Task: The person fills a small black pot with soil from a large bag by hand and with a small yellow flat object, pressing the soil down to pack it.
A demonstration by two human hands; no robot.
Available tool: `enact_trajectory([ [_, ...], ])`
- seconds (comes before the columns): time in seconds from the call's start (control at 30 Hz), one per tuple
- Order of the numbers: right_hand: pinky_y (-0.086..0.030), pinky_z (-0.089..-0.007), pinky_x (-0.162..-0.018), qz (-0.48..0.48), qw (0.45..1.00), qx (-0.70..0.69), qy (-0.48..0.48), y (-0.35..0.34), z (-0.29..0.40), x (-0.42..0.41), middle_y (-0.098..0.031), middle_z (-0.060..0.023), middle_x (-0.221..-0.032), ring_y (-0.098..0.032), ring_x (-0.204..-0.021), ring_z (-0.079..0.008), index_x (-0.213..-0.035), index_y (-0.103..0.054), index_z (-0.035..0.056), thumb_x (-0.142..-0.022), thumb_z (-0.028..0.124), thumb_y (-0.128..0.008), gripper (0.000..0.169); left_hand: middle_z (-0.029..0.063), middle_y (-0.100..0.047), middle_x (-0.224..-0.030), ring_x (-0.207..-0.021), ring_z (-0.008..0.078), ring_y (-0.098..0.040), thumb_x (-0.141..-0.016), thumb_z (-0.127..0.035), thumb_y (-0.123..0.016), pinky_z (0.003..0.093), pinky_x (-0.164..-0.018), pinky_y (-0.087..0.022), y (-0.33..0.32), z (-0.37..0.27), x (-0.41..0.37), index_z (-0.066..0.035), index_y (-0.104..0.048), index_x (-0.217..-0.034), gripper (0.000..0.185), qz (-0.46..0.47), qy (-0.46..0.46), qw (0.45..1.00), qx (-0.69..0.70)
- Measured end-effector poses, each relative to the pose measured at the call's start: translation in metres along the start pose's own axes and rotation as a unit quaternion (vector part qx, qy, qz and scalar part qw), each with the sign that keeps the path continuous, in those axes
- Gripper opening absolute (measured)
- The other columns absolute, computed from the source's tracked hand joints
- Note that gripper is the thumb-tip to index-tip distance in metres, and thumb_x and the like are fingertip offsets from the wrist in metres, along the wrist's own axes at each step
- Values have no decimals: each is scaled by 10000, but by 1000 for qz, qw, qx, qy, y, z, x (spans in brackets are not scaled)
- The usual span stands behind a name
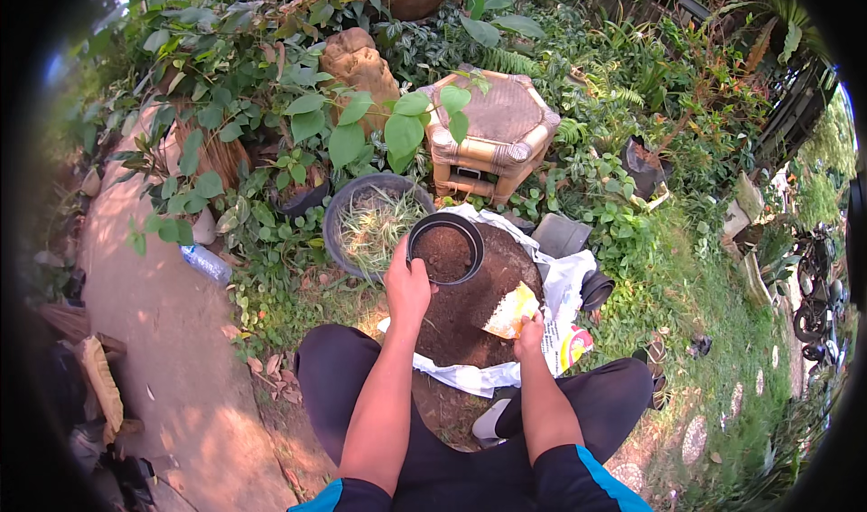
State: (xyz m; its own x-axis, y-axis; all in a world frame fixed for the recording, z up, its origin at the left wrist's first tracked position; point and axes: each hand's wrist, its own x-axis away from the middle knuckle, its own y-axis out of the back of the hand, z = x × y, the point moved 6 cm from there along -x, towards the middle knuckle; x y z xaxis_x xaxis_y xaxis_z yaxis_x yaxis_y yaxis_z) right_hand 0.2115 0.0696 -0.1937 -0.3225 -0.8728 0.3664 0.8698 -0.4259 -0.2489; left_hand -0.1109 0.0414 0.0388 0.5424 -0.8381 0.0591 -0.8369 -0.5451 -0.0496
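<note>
My left hand [410, 285] grips the rim of a round black plastic plant pot [479, 249], tilted so its opening faces me. Brown soil [441, 253] lies inside the pot. In my right hand [531, 332] is a flat yellow and white scoop-like piece [513, 311], its pale face smeared with soil. Both hands are over an opened white plastic sack [467, 378] with its edges spread out. Dark loose soil [450, 329] fills the sack, and the pot hides part of it.
A grey basin [330, 231] of cut plants stands behind the pot. Beyond it is a bamboo stool [491, 116]. Dark empty pots [561, 236] lie right of the sack. A plastic bottle [205, 264] rests by the concrete path [156, 322]. Leafy branches [404, 133] overhang the far side.
</note>
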Motion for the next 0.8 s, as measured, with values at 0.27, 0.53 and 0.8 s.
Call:
enact_trajectory([
  [0.27,-537,-406,-846,-8,998,-69,-11,-7,2,-6,-596,-116,-1139,-621,-992,-246,-1222,-473,43,-941,-13,-387,299,161,-669,-940,-531,181,-636,-860,-18,-412,305,-460,-554,13,-4,4,-25,-463,-1368,510,-12,16,1000,-5],
  [0.53,-524,-369,-847,-28,997,25,70,-23,28,-15,-594,-110,-1158,-614,-994,-227,-1276,-447,15,-914,-31,-410,367,170,-668,-936,-540,192,-645,-864,-25,-417,312,-466,-553,18,0,2,-26,-461,-1367,505,-15,6,1000,-25],
  [0.8,-469,-325,-894,73,991,8,114,-95,188,-2,-602,-117,-1146,-598,-1024,-194,-1240,-474,-18,-938,-3,-440,305,177,-662,-925,-536,213,-648,-875,-29,-425,337,-520,-546,-4,15,5,-55,-447,-1375,500,36,5,998,-53],
])
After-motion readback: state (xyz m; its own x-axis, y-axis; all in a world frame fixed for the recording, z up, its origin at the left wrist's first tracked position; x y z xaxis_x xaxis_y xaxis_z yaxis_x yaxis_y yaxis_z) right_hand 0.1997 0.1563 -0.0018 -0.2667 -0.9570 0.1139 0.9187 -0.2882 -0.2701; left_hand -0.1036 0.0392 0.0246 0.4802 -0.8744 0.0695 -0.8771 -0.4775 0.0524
